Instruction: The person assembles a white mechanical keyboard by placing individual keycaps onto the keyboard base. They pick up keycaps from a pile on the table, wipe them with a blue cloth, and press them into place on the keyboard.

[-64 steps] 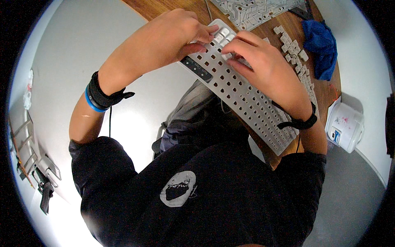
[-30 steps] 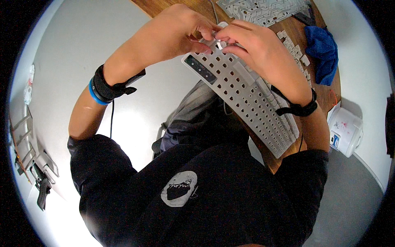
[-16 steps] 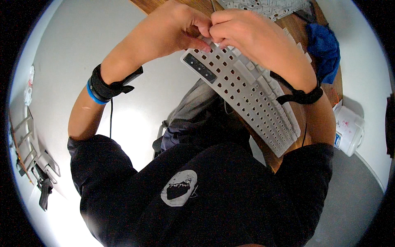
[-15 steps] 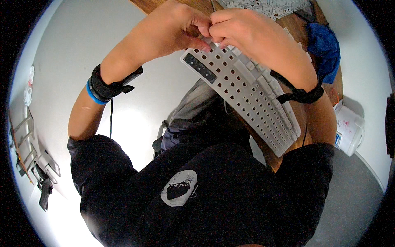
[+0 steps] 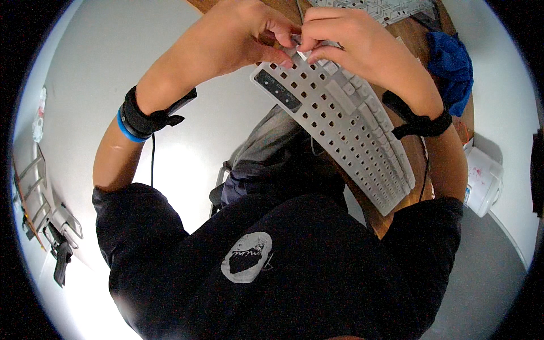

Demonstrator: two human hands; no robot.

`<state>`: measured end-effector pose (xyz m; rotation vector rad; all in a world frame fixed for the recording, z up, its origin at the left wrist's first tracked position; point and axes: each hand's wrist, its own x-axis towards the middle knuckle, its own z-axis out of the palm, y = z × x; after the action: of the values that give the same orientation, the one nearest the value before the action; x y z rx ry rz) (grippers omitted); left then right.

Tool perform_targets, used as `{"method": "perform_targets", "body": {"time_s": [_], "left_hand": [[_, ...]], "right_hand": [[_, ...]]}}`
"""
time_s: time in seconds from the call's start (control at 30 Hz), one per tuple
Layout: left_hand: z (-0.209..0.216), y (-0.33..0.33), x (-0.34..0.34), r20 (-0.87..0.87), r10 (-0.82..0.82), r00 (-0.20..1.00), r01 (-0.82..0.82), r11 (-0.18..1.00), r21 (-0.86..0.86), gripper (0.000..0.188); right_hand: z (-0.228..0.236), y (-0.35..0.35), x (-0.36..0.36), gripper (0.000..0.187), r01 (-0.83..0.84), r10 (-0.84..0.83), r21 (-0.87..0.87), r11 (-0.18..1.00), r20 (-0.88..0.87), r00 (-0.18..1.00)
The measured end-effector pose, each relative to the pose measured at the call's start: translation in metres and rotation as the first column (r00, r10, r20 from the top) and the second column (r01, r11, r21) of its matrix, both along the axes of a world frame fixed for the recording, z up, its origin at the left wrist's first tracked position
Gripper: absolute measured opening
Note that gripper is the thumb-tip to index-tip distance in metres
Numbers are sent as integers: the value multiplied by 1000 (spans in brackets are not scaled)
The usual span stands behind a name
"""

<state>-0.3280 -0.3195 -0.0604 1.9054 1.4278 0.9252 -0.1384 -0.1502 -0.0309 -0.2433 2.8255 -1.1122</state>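
Note:
A white keyboard (image 5: 362,153) lies at a slant across the brown wooden table (image 5: 416,153), its upper left end reaching past the table's edge. Most of its face shows bare square openings. White keycaps (image 5: 340,93) remain along its right side, and a dark indicator strip (image 5: 276,90) marks the upper left end. My left hand (image 5: 241,37) is closed at that end, thumb on the keyboard's face. Close beside it, my right hand (image 5: 354,42) pinches with thumb and fingers over the keyboard's far edge. What lies between its fingertips is too small to make out.
Behind the keyboard is a pale sheet with printed traces (image 5: 377,8). A crumpled blue cloth (image 5: 450,68) lies at the table's right edge, with a white lidded container (image 5: 481,181) below it. A metal rack (image 5: 37,181) stands far left.
My right hand has shifted slightly right, its fingers now more bent and spread from the thumb. The left hand and keyboard have barely moved.

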Motion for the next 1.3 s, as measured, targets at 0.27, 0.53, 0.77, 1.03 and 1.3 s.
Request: {"method": "perform_targets", "body": {"time_s": [0.27,0.53,0.77,1.03,1.3], "left_hand": [[5,-1,2,-13,-11,1000,11,999,39,19],[-4,-1,-2,41,1,999,-2,1000,12,18],[7,-5,2,10,29,1000,-29,999,-18,19],[10,1,4,-22,20,1000,-21,999,-47,18],[-34,-6,-7,16,-27,1000,28,993,-113,14]], "right_hand": [[7,-5,0,12,-40,41,89,995,-10,999],[35,-19,-19,13,-28,-52,238,971,324,945],[23,-15,-12,12,-66,31,265,962,136,990],[-15,-28,16,25,68,214,676,734,-326,921],[-25,-21,17,29,60,276,622,781,-428,861]]}}
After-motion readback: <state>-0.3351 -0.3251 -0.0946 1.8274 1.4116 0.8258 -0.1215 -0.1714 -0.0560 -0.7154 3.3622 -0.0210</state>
